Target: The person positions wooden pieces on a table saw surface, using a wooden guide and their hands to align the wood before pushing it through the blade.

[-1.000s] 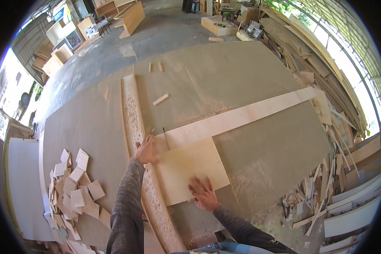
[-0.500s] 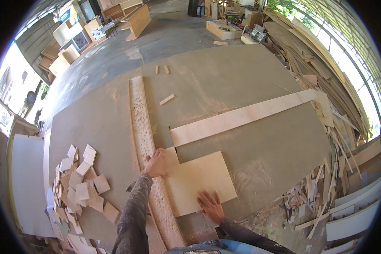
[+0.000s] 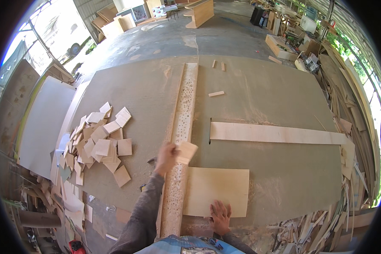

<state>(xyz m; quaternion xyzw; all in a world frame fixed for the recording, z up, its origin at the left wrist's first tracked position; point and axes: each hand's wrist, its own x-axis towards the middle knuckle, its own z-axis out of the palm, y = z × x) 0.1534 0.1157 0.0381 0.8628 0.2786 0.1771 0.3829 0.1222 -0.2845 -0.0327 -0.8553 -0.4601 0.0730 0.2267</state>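
My left hand [image 3: 166, 159] grips a small square wood piece [image 3: 186, 152] by its left edge. The piece hangs over the long pitted fence board [image 3: 185, 101] that runs away from me across the table. My right hand [image 3: 220, 216] lies with spread fingers on the near edge of a pale rectangular plywood panel [image 3: 218, 188], whose left edge runs along the fence. Beyond the panel a long light wood strip [image 3: 275, 133] lies crosswise, its left end at a narrow dark slot or blade [image 3: 210, 131]. Part of a hammer [image 3: 151, 160] shows beside my left hand.
A heap of small wood squares [image 3: 101, 146] sits on the table's left. Three little sticks, one of them a nearer stick [image 3: 216, 93], lie beyond the strip. Offcuts [image 3: 313, 233] crowd the near right, and long stacked boards [image 3: 347, 93] line the right side.
My left hand has lifted the small square from beside the panel and brought it over the fence. My right hand stays on the panel. The view has turned left.
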